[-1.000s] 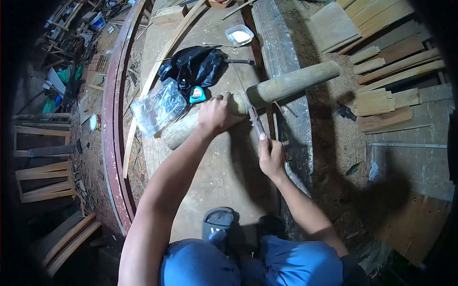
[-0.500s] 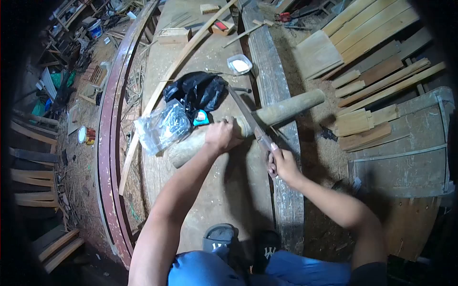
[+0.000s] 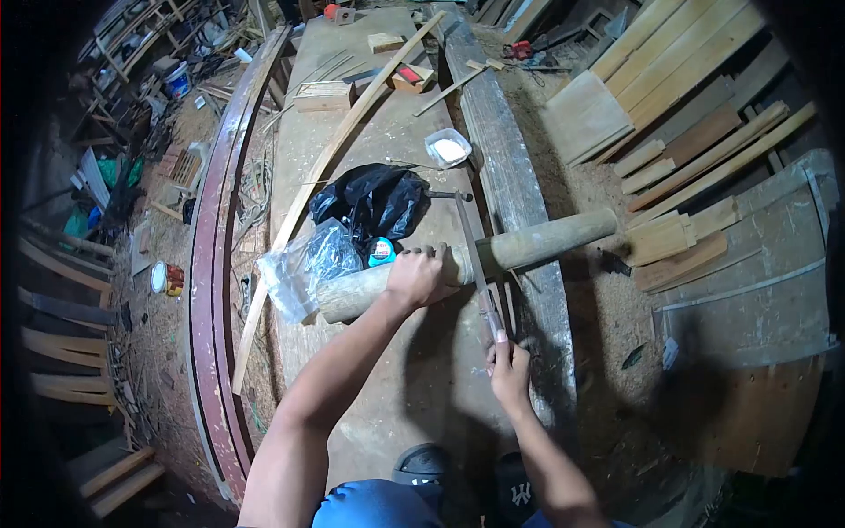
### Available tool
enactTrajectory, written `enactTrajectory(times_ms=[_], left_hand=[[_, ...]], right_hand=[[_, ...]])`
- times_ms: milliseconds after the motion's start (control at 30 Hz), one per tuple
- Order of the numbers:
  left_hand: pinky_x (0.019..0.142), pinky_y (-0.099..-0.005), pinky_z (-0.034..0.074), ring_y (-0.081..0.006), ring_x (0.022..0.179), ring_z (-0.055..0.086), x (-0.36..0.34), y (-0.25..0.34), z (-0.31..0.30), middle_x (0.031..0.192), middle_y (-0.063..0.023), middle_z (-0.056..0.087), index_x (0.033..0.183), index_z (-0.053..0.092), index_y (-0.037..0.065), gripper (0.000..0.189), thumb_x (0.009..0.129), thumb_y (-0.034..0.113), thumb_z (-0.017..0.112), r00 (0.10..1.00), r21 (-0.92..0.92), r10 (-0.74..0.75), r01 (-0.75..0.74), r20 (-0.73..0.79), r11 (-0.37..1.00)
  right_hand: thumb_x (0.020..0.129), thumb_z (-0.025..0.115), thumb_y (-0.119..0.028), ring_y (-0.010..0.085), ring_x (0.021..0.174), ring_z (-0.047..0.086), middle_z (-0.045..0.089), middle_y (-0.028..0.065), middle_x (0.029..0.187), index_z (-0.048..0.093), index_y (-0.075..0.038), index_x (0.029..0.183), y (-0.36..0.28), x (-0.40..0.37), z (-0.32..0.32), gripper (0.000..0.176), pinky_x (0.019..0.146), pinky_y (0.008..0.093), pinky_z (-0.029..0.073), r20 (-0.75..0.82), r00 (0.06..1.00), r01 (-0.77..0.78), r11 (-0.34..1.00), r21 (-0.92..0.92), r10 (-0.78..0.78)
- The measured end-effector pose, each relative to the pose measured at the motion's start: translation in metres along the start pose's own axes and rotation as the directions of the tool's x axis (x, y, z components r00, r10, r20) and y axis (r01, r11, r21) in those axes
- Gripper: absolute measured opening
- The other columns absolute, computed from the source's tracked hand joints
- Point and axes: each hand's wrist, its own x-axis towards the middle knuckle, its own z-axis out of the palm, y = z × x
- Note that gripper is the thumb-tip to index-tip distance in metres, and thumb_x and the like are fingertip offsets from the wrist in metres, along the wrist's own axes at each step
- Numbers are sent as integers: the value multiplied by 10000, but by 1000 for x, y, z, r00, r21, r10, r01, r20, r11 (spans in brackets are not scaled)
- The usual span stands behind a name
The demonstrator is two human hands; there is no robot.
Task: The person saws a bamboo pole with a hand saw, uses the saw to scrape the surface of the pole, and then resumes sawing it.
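A thick round wooden pole (image 3: 550, 241) lies slantwise over the bench, its right end reaching past the bench's edge. My left hand (image 3: 417, 276) is closed over the pole's middle, knuckles up. A hand saw (image 3: 471, 233) crosses the pole just right of that hand, its narrow blade pointing away from me. Low on the right side, my right hand (image 3: 507, 368) grips the saw's handle. Near my left hand sits a small blue tape measure (image 3: 381, 252), beside a black plastic bag (image 3: 374, 202) and a clear plastic bag (image 3: 330, 260).
A white tub (image 3: 448, 149) stands farther up the bench, near a long thin wooden strip (image 3: 339, 141) and small wood blocks (image 3: 324, 95). Stacked boards (image 3: 673, 66) are on the right. Left of the bench runs a long dark red beam (image 3: 204, 308). Sawdust covers the floor.
My right hand has drawn the saw back toward me, and the handle has swung lower and slightly left. My left hand stays on the pole. The view has shifted slightly.
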Motion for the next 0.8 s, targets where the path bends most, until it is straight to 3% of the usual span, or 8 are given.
enactTrajectory(times_ms=[133,200,333,433,600,667,733,800], left_hand=[[866,-438,562,-338,972,708,-6,2,5,1065,-189,704,1211,585,7,819,710,621,789,997,18,-18,19,-79,1000],[881,-441,556,-338,1002,701,-6,6,3,1095,-192,697,1217,580,11,825,706,622,793,998,11,-52,52,-47,999],[888,-441,548,-333,1059,689,-6,19,-13,1057,-174,696,1236,558,38,885,671,675,801,970,79,-236,231,58,970],[895,-440,555,-351,1065,688,-2,20,-22,1126,-203,693,1184,579,19,832,673,629,822,954,13,-265,266,138,964],[840,-453,580,-365,1011,707,-1,13,-14,1063,-227,705,1137,587,16,798,680,629,813,968,-2,-216,218,131,976],[826,-459,586,-367,991,713,1,8,-13,1044,-234,706,1124,589,16,781,686,624,810,965,11,-213,214,151,977],[820,-463,589,-367,949,722,4,3,-4,1017,-235,710,1113,592,8,769,689,611,811,968,-36,-207,214,139,976],[801,-459,593,-369,900,728,2,3,-3,977,-226,718,1108,597,6,757,693,601,812,978,2,-175,176,116,984]], right_hand=[[1073,510,-343,72,506,461,512,-5,598,534,-50,706,10,-2,4,470,490,250,360,-51,998,50,996,71,-46],[1058,551,-288,68,518,480,520,-6,603,538,-40,712,6,-8,7,426,492,249,369,-107,974,196,980,-36,-199],[1046,569,-258,64,529,491,523,-3,600,547,-29,725,4,-14,6,395,495,246,373,-64,979,190,978,-81,-195],[1038,580,-243,63,527,485,524,-10,597,567,-28,752,16,-19,-2,358,493,256,372,-40,992,120,992,29,-119],[1034,583,-264,76,501,450,487,-25,544,533,-34,651,34,-56,-7,449,479,296,330,-66,966,233,953,-195,-250],[1037,570,-286,99,485,435,454,13,511,500,-26,618,36,-62,-2,497,474,334,303,-101,979,153,964,-216,-178],[1037,562,-307,133,470,409,424,59,503,497,-13,626,24,-45,5,509,474,373,282,-105,956,226,918,-327,-273],[1037,560,-362,155,466,367,385,78,489,472,-3,603,5,-6,25,570,476,406,271,-187,891,349,887,-301,-414]])
